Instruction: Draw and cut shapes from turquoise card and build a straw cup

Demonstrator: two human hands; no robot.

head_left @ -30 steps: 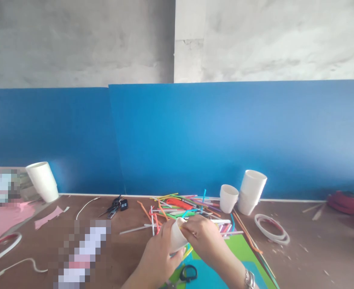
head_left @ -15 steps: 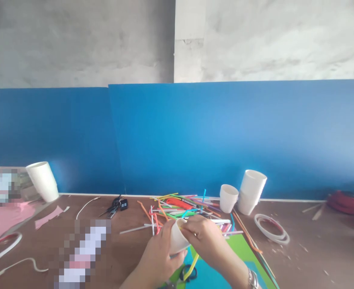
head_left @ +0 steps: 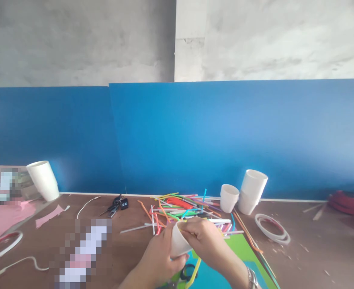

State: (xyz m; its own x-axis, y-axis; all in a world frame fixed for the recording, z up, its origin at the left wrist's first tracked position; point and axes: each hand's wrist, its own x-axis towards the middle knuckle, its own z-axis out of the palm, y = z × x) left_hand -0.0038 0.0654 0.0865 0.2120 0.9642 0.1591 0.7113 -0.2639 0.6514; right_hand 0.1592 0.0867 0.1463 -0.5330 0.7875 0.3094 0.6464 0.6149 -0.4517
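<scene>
My left hand (head_left: 160,255) wraps round a white paper cup (head_left: 179,243), which is tilted with its mouth up and toward the right. At the cup's mouth, my right hand (head_left: 202,239) is closed in a pinch, its fingertips reaching inside the rim. A bit of yellow shows at those fingertips, and a bendy yellow straw (head_left: 194,274) hangs below the same hand; the cup and hand hide how the two parts join. Beneath the hands lie blue and green paper sheets (head_left: 238,245) and the black handle of scissors (head_left: 186,273).
Many coloured straws (head_left: 183,206) are heaped behind the hands. A single cup (head_left: 229,198) and a cup stack (head_left: 252,192) stand by the blue partition (head_left: 195,136). Tape rings (head_left: 272,228) lie right, keys (head_left: 116,204) left. Another cup stack (head_left: 43,180) leans far left.
The cup has turned slightly in my left hand, and my right fingers sit a little deeper at its mouth. The yellow straw's lower end has shifted slightly.
</scene>
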